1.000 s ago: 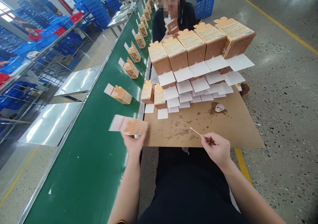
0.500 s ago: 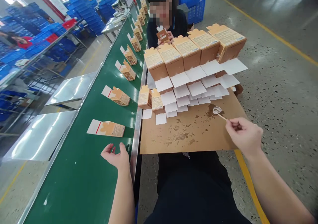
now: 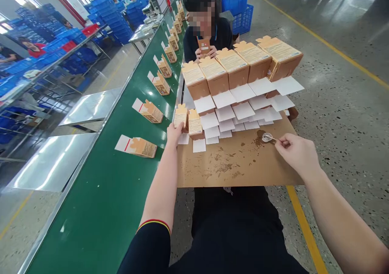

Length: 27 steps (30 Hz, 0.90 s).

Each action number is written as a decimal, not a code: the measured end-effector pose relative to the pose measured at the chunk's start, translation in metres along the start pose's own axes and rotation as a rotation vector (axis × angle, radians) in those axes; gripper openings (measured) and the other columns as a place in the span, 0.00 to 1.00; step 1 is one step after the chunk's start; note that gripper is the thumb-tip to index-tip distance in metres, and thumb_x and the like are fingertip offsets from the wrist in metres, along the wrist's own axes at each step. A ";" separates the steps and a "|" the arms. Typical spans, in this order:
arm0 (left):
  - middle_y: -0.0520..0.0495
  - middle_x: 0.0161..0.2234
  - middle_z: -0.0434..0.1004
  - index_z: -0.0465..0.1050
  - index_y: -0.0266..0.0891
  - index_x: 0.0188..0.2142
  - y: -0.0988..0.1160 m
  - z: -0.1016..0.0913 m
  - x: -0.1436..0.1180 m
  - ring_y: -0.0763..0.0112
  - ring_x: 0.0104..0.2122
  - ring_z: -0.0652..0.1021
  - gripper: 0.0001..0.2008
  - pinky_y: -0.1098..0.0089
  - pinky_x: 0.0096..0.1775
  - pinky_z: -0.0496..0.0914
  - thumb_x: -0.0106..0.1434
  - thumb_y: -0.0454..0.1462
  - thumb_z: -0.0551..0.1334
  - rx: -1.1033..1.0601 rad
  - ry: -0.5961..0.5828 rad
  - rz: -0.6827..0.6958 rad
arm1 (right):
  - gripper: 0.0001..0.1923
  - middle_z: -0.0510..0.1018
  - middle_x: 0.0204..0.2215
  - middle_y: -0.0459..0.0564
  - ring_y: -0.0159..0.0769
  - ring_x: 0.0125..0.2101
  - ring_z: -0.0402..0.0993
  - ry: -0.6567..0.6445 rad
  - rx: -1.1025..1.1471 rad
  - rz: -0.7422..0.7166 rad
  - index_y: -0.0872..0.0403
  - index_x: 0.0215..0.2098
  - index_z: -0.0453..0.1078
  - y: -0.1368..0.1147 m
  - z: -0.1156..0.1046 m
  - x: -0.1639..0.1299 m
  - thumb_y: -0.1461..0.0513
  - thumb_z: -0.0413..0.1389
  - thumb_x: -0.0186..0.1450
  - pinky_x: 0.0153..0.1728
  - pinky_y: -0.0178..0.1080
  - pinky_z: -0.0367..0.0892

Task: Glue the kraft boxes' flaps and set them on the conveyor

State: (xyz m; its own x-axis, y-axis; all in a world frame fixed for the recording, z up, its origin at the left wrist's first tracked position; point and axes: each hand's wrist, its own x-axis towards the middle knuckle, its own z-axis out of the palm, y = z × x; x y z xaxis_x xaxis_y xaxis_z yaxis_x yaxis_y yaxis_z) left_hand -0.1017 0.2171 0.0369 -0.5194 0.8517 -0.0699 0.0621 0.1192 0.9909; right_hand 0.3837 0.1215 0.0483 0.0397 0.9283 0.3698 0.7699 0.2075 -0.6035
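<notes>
We sit beside a green conveyor belt (image 3: 100, 193) in a factory hall, a cardboard sheet (image 3: 237, 164) across our lap. Our left hand (image 3: 174, 133) grasps a small carton (image 3: 180, 116) standing upright at 11 o'clock. Our right hand (image 3: 296, 152) pinches a thin stick (image 3: 272, 139), pointing toward 10 o'clock into a small dish (image 3: 267, 137).

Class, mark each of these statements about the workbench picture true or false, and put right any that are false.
1. The left hand reaches to the nearest small box on the cardboard sheet. True.
2. The right hand holds a pair of scissors. False: it pinches a thin stick whose tip is at a small clear dish.
3. The boxes on the green conveyor belt stand upright. False: the nearest belt box lies flat.
4. A co-worker's hands hold a small box. True.
</notes>
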 end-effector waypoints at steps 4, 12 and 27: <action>0.41 0.50 0.85 0.72 0.44 0.47 -0.009 -0.030 -0.038 0.53 0.54 0.83 0.25 0.54 0.59 0.75 0.55 0.38 0.80 -0.072 0.102 -0.045 | 0.14 0.78 0.21 0.49 0.39 0.22 0.76 0.137 0.022 0.017 0.48 0.27 0.76 -0.007 -0.014 -0.021 0.54 0.64 0.70 0.27 0.42 0.71; 0.38 0.57 0.85 0.80 0.44 0.54 -0.021 -0.096 -0.166 0.46 0.60 0.83 0.34 0.48 0.64 0.75 0.50 0.45 0.85 -0.286 -0.077 -0.140 | 0.06 0.82 0.24 0.44 0.37 0.21 0.76 0.051 0.356 -0.038 0.44 0.36 0.82 -0.073 0.000 -0.081 0.60 0.65 0.73 0.21 0.41 0.72; 0.40 0.51 0.86 0.72 0.44 0.50 -0.044 -0.050 -0.200 0.54 0.53 0.87 0.40 0.52 0.61 0.80 0.44 0.48 0.89 -0.260 -0.131 -0.147 | 0.15 0.69 0.22 0.42 0.30 0.22 0.65 -0.304 0.388 -0.345 0.49 0.27 0.64 -0.130 0.119 -0.139 0.69 0.55 0.72 0.26 0.35 0.62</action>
State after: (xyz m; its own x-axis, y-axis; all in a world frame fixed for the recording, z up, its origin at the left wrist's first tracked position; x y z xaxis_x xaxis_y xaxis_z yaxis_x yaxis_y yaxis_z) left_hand -0.0429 0.0161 0.0135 -0.3917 0.8954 -0.2118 -0.2342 0.1256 0.9641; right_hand 0.2021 0.0026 -0.0087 -0.3990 0.8220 0.4064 0.4147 0.5570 -0.7195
